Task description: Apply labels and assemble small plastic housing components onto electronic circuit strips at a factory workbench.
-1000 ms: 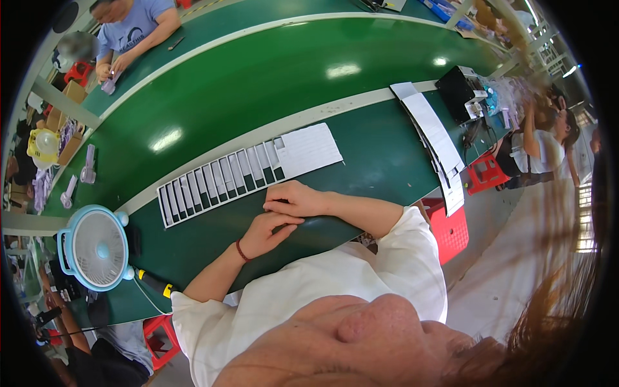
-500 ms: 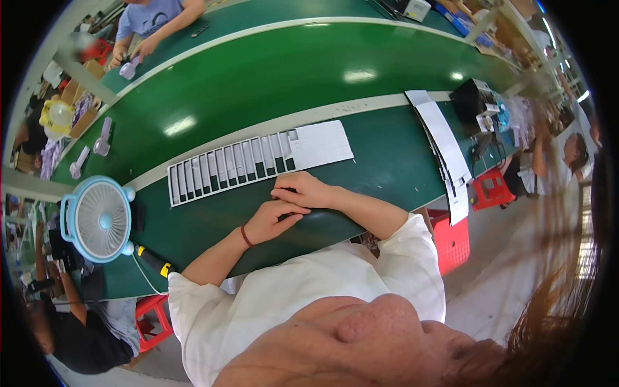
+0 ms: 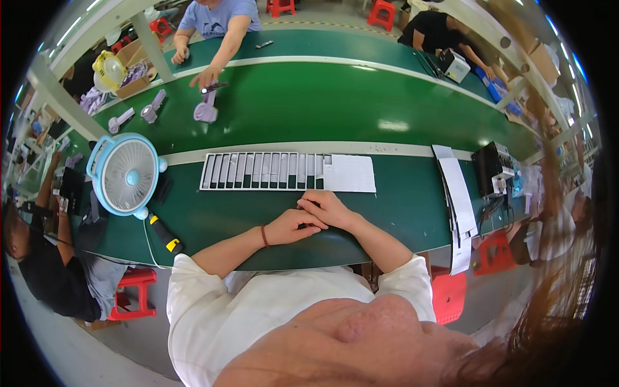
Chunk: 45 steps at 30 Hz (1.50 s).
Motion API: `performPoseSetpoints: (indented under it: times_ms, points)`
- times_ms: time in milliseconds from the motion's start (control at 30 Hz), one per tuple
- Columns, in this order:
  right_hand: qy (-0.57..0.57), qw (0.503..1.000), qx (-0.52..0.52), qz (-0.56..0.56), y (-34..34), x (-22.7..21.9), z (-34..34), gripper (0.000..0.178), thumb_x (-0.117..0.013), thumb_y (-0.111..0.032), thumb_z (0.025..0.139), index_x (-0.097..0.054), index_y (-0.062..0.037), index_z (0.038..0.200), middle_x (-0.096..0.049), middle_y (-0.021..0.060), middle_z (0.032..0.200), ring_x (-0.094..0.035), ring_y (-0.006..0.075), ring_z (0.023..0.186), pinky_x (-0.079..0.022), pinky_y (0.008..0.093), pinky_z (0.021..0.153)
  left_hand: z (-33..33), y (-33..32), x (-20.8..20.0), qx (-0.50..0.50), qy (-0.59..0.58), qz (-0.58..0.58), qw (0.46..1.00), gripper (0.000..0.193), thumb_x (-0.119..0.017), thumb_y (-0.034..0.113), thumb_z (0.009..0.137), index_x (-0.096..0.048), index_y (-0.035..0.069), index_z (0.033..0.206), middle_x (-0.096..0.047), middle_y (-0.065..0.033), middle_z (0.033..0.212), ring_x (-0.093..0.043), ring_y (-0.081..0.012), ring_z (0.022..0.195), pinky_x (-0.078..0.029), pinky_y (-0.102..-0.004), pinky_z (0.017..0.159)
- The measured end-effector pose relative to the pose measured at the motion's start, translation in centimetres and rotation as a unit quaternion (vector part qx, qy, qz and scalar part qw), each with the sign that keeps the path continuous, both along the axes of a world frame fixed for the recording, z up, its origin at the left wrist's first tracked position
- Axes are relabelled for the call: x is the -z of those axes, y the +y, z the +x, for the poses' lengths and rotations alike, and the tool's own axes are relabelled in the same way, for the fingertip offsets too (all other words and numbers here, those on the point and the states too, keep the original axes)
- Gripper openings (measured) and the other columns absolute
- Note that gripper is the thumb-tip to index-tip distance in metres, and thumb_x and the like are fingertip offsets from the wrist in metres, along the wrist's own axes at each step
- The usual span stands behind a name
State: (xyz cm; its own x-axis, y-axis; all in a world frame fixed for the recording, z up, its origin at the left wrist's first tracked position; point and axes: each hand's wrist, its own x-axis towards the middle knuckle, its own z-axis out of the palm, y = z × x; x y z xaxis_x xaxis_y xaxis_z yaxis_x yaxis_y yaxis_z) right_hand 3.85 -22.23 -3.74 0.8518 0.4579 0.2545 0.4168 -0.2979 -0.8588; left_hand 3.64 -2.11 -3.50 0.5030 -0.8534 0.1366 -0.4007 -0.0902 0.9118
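Observation:
My left hand (image 3: pixel 290 228) and my right hand (image 3: pixel 327 208) lie together on the green table near its front, the right partly over the left. Neither holds an object. The fingers look relaxed and stretched, and some of the left hand's fingers are hidden under the right. Just beyond them is a long white divided tray (image 3: pixel 251 189) with narrow slots. A white sheet (image 3: pixel 349 174) covers its right end. A red bracelet (image 3: pixel 264 236) circles my left wrist.
Left are a light-blue fan (image 3: pixel 132 177) and a yellow-black handled tool (image 3: pixel 165 233). White card strips (image 3: pixel 459 193) and a black device (image 3: pixel 491 169) lie right. Beyond the divider, a co-worker's hand (image 3: pixel 206 76) reaches to a purple handheld fan (image 3: pixel 205 111); two more lie nearby.
The view has turned, so the table now appears level. My hands stay clasped on it. The co-worker's hand across has reached toward me, with a purple handheld fan now by it.

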Motion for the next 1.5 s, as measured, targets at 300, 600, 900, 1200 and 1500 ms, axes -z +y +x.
performPoseSetpoints:
  times_ms: [300, 600, 900, 1200, 1500]
  points:
    - [0.044, 0.999, -0.004, -0.002, 0.0, -0.3, 0.3, 0.023, -0.06, -0.018, 0.104, -0.069, 0.0009, 0.095, -0.069, 0.0131, 0.085, -0.067, 0.0226, 0.076, -0.053, 0.0339, 0.07, 0.2, -0.2, 0.8, -0.017, -0.016, -0.037, 0.999, 0.02, -0.07, 0.01, 0.097, -0.078, 0.012, 0.115, -0.077, -0.0056, 0.102, -0.071, -0.0141, 0.088, -0.057, -0.0299, 0.08]
    - [0.023, 0.999, -0.027, -0.016, -0.5, -0.1, 0.0, 0.015, -0.065, -0.015, 0.1, -0.068, -0.0003, 0.096, -0.065, 0.0118, 0.085, -0.065, 0.0236, 0.075, -0.051, 0.035, 0.068, 1.2, 1.6, -5.4, -0.038, 0.044, -0.058, 0.997, 0.016, -0.067, 0.008, 0.099, -0.076, 0.005, 0.112, -0.076, -0.0074, 0.089, -0.073, -0.0127, 0.074, -0.057, -0.0257, 0.065]
    - [0.027, 0.998, -0.019, -0.06, 0.7, -0.4, 0.3, 0.018, -0.063, -0.015, 0.103, -0.069, 0.0006, 0.095, -0.067, 0.0098, 0.082, -0.064, 0.0203, 0.074, -0.05, 0.0311, 0.069, 1.9, 8.7, -24.4, -0.227, -0.408, -0.43, 0.772, 0.091, -0.083, 0.027, 0.089, -0.03, 0.015, 0.161, -0.038, -0.0104, 0.161, -0.041, -0.0353, 0.146, -0.033, -0.0573, 0.119]
    - [0.034, 0.998, -0.012, -0.056, 0.9, -0.2, 0.5, 0.016, -0.065, -0.014, 0.101, -0.07, -0.0008, 0.095, -0.066, 0.0106, 0.082, -0.063, 0.0219, 0.072, -0.049, 0.0317, 0.066, -6.2, 4.4, -24.7, -0.39, -0.26, -0.539, 0.699, 0.099, -0.086, 0.051, 0.082, -0.033, 0.018, 0.158, -0.038, -0.0061, 0.16, -0.034, -0.0331, 0.148, -0.027, -0.0598, 0.12]
    - [0.042, 0.995, -0.034, -0.083, 0.2, 0.1, 0.6, 0.015, -0.061, -0.011, 0.103, -0.069, 0.0005, 0.097, -0.064, 0.0074, 0.086, -0.061, 0.0159, 0.079, -0.049, 0.0286, 0.074, -9.0, 8.1, -23.8, -0.277, -0.204, -0.492, 0.8, 0.089, -0.085, 0.054, 0.082, -0.041, 0.018, 0.151, -0.042, -0.0047, 0.154, -0.037, -0.0316, 0.145, -0.028, -0.0602, 0.119]
